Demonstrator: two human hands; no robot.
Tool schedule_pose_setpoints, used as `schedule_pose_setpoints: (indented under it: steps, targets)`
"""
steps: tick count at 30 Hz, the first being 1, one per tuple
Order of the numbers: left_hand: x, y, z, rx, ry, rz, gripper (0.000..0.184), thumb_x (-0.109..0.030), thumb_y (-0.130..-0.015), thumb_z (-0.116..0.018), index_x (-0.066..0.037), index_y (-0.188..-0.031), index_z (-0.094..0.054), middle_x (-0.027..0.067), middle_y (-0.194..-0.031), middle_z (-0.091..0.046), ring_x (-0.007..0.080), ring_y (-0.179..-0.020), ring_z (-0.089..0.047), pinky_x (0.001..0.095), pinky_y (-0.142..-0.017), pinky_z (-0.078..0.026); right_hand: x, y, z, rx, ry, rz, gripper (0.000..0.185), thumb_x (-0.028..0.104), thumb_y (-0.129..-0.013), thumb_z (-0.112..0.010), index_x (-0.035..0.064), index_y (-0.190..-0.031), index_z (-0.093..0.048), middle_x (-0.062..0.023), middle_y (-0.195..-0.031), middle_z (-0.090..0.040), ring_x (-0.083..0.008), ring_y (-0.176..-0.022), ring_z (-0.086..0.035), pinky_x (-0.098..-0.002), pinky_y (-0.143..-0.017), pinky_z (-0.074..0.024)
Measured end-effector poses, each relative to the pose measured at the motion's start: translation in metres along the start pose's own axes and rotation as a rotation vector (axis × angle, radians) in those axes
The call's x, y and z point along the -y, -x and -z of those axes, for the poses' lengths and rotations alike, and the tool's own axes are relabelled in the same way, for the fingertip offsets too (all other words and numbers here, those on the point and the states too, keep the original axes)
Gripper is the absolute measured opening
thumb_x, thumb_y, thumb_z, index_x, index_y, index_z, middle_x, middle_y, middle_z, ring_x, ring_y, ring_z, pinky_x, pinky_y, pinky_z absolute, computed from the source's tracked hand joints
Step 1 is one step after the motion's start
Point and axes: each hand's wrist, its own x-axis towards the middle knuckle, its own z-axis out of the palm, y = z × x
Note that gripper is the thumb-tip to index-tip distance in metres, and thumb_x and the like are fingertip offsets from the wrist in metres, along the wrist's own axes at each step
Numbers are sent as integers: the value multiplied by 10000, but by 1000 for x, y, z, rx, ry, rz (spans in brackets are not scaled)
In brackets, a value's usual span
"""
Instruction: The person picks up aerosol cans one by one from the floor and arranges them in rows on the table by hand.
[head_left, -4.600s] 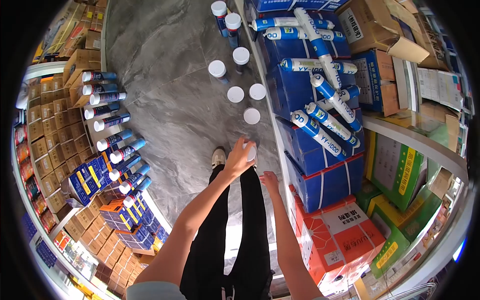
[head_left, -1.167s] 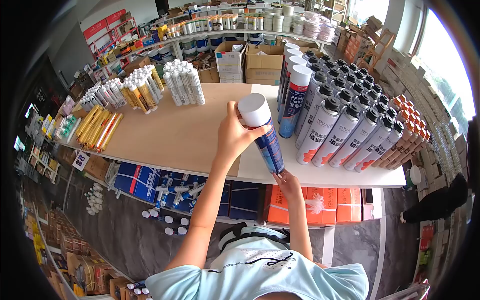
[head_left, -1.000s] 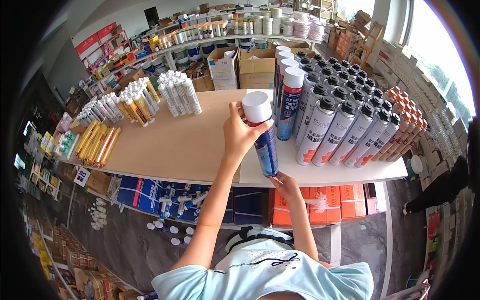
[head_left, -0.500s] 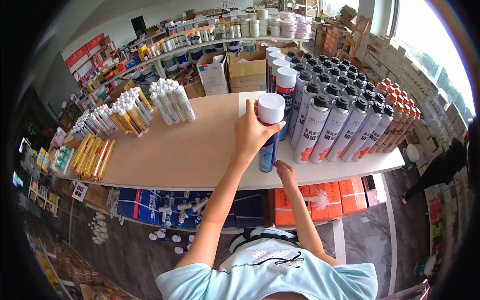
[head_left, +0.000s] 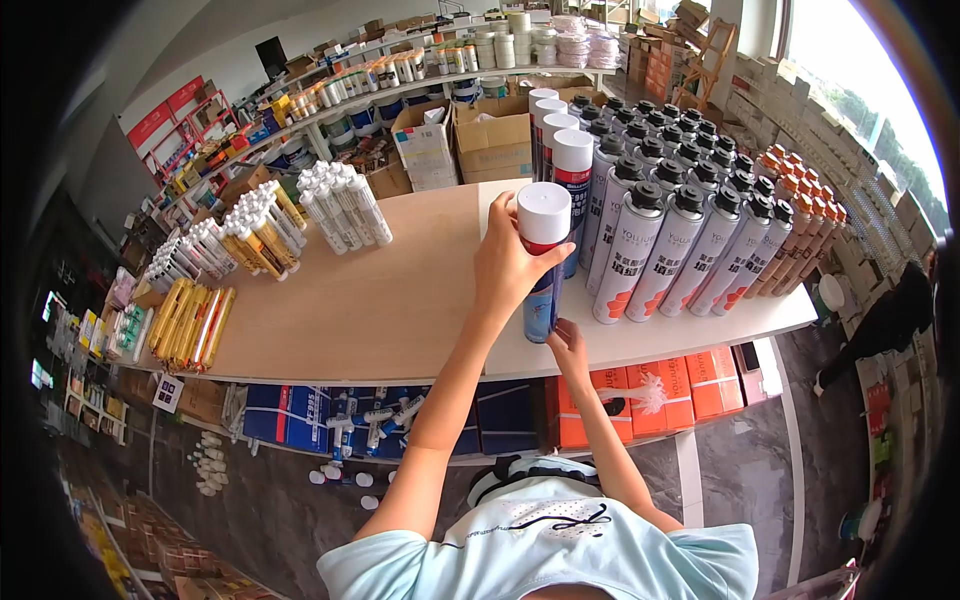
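Observation:
A blue spray can with a white cap and a red band stands upright at the front of the white tabletop section. My left hand is wrapped around its upper part, just under the cap. Low down, the fingers of my right hand are bent against the can's base on its right side; whether they grip it I cannot make out fully. Behind it is a row of similar white-capped cans. To the right stand several grey-white foam cans with black tops, in tight rows.
Brown cans with orange tops fill the table's right end. White tubes and yellow sausage packs stand or lie on the left. Orange boxes and blue boxes sit on the shelf below. Open cartons are behind the table.
The view has shifted slightly. Both hands stay at the spray can in nearly the same positions, my left at the top and my right at the base.

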Motion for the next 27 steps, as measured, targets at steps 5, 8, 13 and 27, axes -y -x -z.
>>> schedule_pose_setpoints:
  steps: [5, 8, 13, 27]
  targets:
    - [55, 14, 9, 374, 326, 163, 970, -227, -630, -870, -43, -1385, -290, 168, -1344, -432, 326, -1186, -515, 455, -887, -519, 17, 15, 1, -13, 267, 197, 643, 137, -731, -751, -39, -1256, -425, -218, -1195, -529, -317, -1058, -599, -384, -869, -493]
    - [82, 25, 8, 601, 487, 315, 998, -109, -627, -860, -47, -1424, -262, 158, -1409, -364, 329, -1313, -394, 493, -1010, -459, 19, 17, 1, 11, 356, 221, 673, 133, -710, -764, -28, -1259, -409, -207, -1153, -526, -319, -996, -611, -377, -831, -506]
    - [119, 50, -8, 812, 354, 379, 984, -73, -640, -838, -46, -1446, -273, 139, -1468, -353, 297, -1314, -417, 457, -1030, -438, 2, 11, 2, 37, 259, 183, 503, 59, -730, -736, -38, -1121, -434, -184, -1047, -543, -268, -907, -637, -365, -764, -530]
    - [95, 88, -37, 408, 145, 236, 636, -161, -611, -838, -3, -1149, -538, 162, -1125, -640, 299, -1047, -630, 387, -871, -509, 8, -1, 7, -30, 234, 195, 497, 39, -730, -745, -43, -1102, -427, -179, -1012, -540, -264, -853, -622, -358, -744, -539]
